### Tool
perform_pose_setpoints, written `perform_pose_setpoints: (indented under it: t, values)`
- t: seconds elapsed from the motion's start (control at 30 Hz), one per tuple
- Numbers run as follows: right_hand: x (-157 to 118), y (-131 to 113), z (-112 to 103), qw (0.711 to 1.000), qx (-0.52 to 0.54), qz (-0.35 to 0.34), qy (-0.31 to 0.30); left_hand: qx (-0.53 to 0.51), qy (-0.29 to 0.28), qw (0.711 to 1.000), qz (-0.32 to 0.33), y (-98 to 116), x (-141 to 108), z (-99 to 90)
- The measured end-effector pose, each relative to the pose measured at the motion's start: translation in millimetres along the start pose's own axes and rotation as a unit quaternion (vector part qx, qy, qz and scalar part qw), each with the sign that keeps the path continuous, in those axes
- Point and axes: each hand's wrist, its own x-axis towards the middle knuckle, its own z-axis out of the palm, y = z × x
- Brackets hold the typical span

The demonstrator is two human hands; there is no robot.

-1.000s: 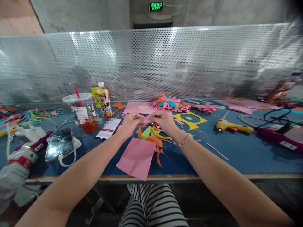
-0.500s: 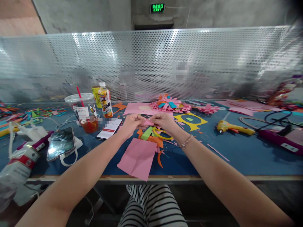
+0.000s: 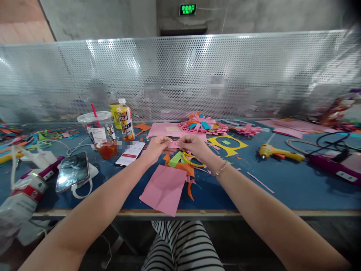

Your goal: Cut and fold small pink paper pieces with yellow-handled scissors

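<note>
Between my two hands is a small pink paper piece (image 3: pixel 175 144), pinched from both sides above the blue table. My left hand (image 3: pixel 158 146) closes on its left end, and my right hand (image 3: pixel 192 146) closes on its right end. Below them a creased pink sheet (image 3: pixel 165 188) lies near the table's front edge. Green (image 3: pixel 175 160) and orange scraps (image 3: pixel 187 168) lie just under my hands, with a yellow ring (image 3: pixel 194 161) partly beneath my right hand. Pink paper flowers (image 3: pixel 200 124) sit behind my hands.
To the left stand a lidded cup (image 3: pixel 100 135) and a bottle (image 3: pixel 125 122), near two phones (image 3: pixel 130 153). A yellow glue gun (image 3: pixel 282 152) lies right, beside a purple power strip (image 3: pixel 335 169). A perforated metal screen (image 3: pixel 180 75) rises behind the table (image 3: pixel 282 195).
</note>
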Motion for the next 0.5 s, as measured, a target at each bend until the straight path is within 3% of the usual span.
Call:
perform_pose_setpoints:
  t: [0.5]
  values:
    - [-1.3, 0.5, 0.4, 0.999, -0.047, -0.022, 0.008, 0.002, -0.001, 1.000, 0.004, 0.7, -1.6, 2.0]
